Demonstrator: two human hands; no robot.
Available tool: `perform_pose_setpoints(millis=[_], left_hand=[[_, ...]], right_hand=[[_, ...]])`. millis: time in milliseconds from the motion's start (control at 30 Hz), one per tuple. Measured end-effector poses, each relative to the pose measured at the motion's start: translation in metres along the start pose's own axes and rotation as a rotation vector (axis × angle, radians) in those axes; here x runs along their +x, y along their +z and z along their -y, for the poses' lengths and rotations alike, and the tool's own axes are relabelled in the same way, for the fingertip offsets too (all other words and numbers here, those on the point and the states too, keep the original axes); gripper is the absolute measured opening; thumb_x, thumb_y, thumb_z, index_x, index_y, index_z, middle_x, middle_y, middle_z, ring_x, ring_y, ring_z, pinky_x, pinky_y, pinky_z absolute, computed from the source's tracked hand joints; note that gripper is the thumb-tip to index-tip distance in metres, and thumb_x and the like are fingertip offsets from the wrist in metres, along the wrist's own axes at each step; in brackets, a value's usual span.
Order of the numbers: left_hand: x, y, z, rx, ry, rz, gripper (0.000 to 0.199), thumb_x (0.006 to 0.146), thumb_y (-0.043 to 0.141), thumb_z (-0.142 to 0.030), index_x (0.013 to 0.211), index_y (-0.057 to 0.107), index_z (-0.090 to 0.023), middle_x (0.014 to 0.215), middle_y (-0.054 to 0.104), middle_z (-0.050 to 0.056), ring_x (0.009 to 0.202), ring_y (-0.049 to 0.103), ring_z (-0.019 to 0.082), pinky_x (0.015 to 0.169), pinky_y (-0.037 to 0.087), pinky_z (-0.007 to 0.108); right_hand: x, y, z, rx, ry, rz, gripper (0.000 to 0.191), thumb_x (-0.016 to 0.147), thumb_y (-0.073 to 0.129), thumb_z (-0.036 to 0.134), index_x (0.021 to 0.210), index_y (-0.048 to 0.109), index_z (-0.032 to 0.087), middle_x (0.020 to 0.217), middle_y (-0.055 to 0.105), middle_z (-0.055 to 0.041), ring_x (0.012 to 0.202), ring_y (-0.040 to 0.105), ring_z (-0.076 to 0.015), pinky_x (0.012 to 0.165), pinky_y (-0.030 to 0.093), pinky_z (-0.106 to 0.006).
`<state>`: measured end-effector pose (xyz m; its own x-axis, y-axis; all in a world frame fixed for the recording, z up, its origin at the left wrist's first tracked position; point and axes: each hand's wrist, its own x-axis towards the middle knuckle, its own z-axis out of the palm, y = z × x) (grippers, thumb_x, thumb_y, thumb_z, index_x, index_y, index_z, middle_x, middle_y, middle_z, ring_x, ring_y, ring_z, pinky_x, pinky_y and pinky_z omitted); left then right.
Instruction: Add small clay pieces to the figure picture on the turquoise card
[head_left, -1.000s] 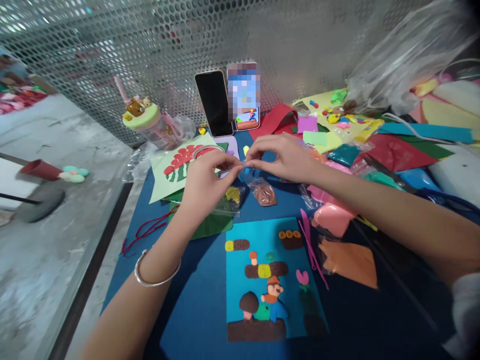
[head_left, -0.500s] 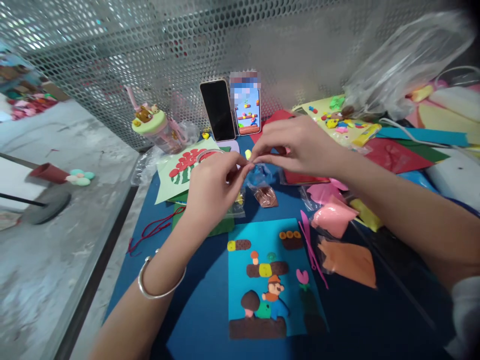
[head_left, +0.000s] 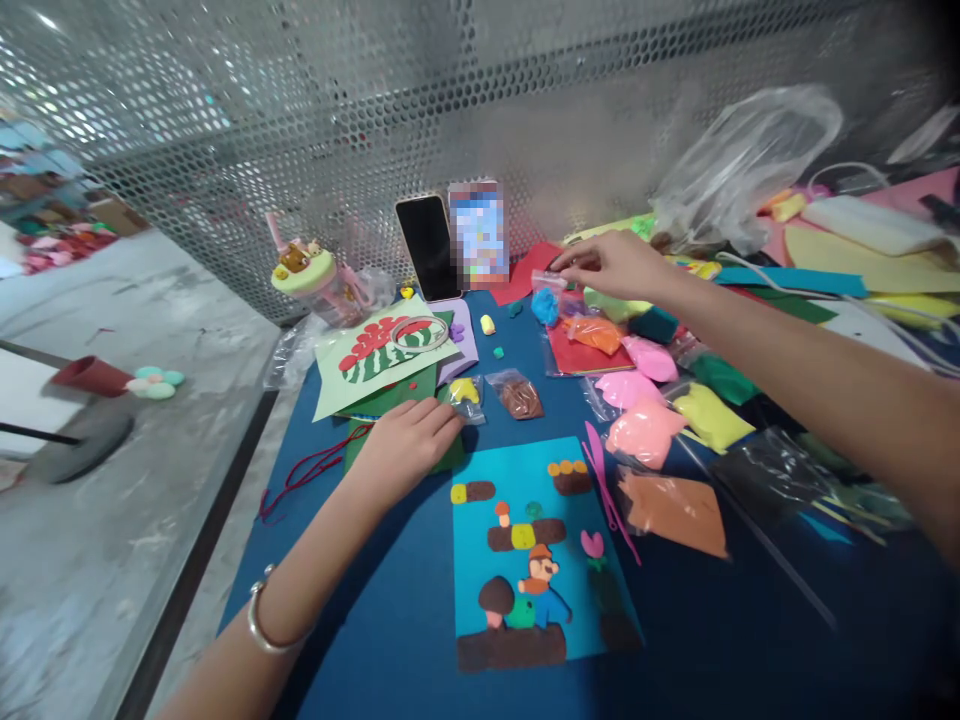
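Turquoise paper [head_left: 475,560] lies nearest on the worktop [head_left: 390,620]. Beyond, the left hand [head_left: 405,442] rests on a green sheet [head_left: 450,459], its grip hidden. Farther, the right hand [head_left: 621,265] is at the blue bag [head_left: 546,306], fingers nearly together; whether they pinch it, I cannot tell.

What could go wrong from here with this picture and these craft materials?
The left hand rests by the blue picture sheet and might smudge its shapes. The small green piece lies loose on the table and could get brushed away. The blue packet is by the right hand; its seal isn't clear, and if open, its contents might dry.
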<state>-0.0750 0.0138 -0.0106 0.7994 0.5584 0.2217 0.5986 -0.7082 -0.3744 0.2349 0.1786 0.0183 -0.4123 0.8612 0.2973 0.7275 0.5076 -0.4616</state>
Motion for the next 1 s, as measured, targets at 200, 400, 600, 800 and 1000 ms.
perform_pose_setpoints(millis=[200,400,600,800,1000], left_hand=[[0.011,0.011,-0.004,0.055,-0.112,-0.044,0.018,0.091,0.043,-0.01,0.09,0.061,-0.013,0.083,0.066,0.009,0.076,0.062,0.021,0.068,0.05,0.034],[0.013,0.015,-0.004,0.081,-0.084,-0.052,0.017,0.093,0.045,-0.016,0.098,0.061,-0.012,0.087,0.068,0.01,0.077,0.064,0.021,0.064,0.051,0.032],[0.016,0.02,-0.001,0.072,-0.047,-0.098,0.025,0.091,0.039,-0.006,0.096,0.063,-0.013,0.09,0.07,0.01,0.076,0.064,0.02,0.063,0.051,0.031],[0.023,0.005,-0.002,-0.013,-0.237,-0.155,0.018,0.09,0.045,-0.011,0.089,0.063,-0.015,0.08,0.069,0.007,0.073,0.063,0.02,0.063,0.05,0.031],[0.047,-0.043,-0.005,-0.233,-0.285,-0.123,0.019,0.095,0.043,-0.023,0.091,0.061,-0.017,0.08,0.068,0.004,0.076,0.063,0.019,0.063,0.046,0.028]], right_hand=[[-0.024,0.002,-0.011,-0.235,0.021,0.093,0.038,0.081,0.056,0.048,0.094,0.07,0.015,0.088,0.072,-0.0136,0.076,0.065,-0.0251,0.064,0.046,-0.037],[-0.048,0.006,-0.008,-0.164,0.043,0.31,0.043,0.08,0.054,0.056,0.094,0.07,0.019,0.083,0.072,-0.0103,0.069,0.064,-0.0226,0.056,0.042,-0.033],[-0.056,0.005,0.004,-0.071,0.067,0.208,0.039,0.079,0.057,0.055,0.096,0.066,0.021,0.085,0.07,-0.0077,0.069,0.063,-0.0217,0.057,0.042,-0.032],[-0.068,0.009,0.016,-0.09,-0.031,0.122,0.054,0.075,0.063,0.054,0.116,0.06,0.019,0.104,0.067,-0.0137,0.092,0.062,-0.0308,0.074,0.049,-0.042],[-0.076,0.01,0.076,0.153,-0.438,0.007,0.033,0.087,0.058,0.043,0.113,0.062,0.023,0.112,0.066,-0.008,0.104,0.06,-0.0236,0.09,0.046,-0.038]])
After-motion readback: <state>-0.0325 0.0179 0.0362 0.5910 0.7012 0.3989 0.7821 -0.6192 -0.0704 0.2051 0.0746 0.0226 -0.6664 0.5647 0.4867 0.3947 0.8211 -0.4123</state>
